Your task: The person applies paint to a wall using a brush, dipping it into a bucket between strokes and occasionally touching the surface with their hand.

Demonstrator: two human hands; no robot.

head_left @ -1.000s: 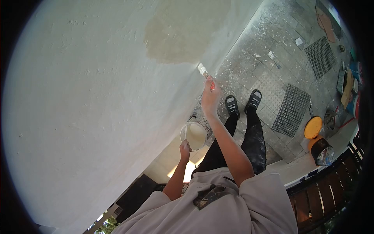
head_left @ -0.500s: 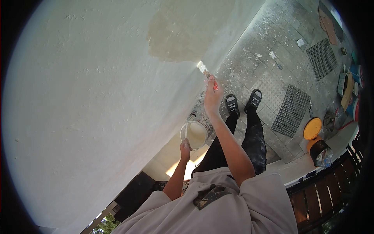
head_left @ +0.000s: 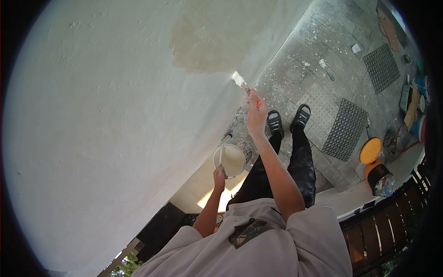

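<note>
My right hand (head_left: 256, 114) is closed around the red handle of a paintbrush (head_left: 240, 81). The white-coated bristles touch the wall (head_left: 115, 106) low down, near where it meets the floor. Above the brush, a beige patch (head_left: 207, 39) stands out against the whiter paint around it. My left hand (head_left: 220, 174) grips the handle of a paint bucket (head_left: 232, 159), which hangs beside the wall with pale paint inside. The fingers of my left hand are partly hidden.
Paint-spattered paving (head_left: 318, 83) surrounds my sandalled feet. Two dark textured mats (head_left: 346, 130) lie to the right. A flat brush (head_left: 326, 69) rests on the floor. Further right are a yellow lid (head_left: 370, 151), an orange-and-black bucket (head_left: 379, 177) and several paint containers. A slatted fence (head_left: 374, 235) runs behind.
My right forearm has shifted very slightly to the right, and the brush has stayed against nearly the same spot on the wall. The left hand and bucket look unchanged.
</note>
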